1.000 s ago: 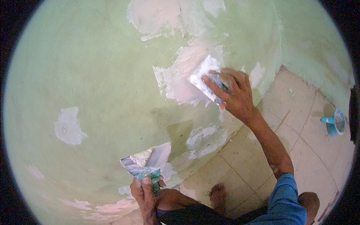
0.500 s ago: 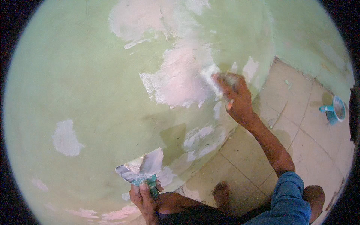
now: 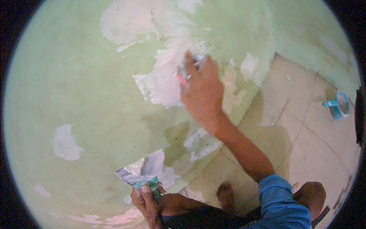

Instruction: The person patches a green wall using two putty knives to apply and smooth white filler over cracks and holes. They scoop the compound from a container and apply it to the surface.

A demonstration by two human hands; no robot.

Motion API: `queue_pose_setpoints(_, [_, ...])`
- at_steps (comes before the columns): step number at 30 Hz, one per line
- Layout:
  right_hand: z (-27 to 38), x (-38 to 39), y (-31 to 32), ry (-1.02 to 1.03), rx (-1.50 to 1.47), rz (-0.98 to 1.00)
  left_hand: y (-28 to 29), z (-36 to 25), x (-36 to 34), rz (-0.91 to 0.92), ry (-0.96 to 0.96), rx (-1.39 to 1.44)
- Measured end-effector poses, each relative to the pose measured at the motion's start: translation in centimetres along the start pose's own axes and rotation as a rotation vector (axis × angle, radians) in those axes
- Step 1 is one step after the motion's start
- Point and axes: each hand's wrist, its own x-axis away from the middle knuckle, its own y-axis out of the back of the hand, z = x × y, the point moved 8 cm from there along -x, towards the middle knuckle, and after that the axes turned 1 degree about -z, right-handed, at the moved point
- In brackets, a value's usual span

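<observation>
Your left hand (image 3: 146,203) is gripping putty knife (image 3: 143,175) carrying unspread filler (image 3: 134,166); right hand (image 3: 203,91) is clasping blurred scraper (image 3: 182,79) at pinkish patch (image 3: 162,84), apparently mostly coated, ragged on left.

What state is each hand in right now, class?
Left hand: closed, holding a green-handled scraper carrying pale paste.
Right hand: closed on a blurred, mostly hidden tool.

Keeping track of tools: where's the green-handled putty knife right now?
In the head view, the green-handled putty knife is low, left of centre, gripped in the left hand, beside the left knee.
</observation>
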Motion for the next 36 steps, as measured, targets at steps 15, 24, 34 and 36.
queue_pose_setpoints(15, [-2.8,-0.7,0.8,-0.081,0.072,-0.094,-0.5,-0.3,0.2,0.059,0.039,0.002])
queue_pose_setpoints(24, [7.1,5.7,4.2,0.53,-0.257,0.231,-0.4,0.2,-0.3,0.111,0.092,-0.067])
queue_pose_setpoints(34, [2.5,6.5,9.4,0.625,-0.486,0.421,-4.1,-1.0,-0.8,0.409,0.299,0.033])
queue_pose_setpoints(36, [4.1,7.9,9.6,0.745,-0.301,0.416,-4.4,-1.3,-0.8,0.421,0.287,0.015])
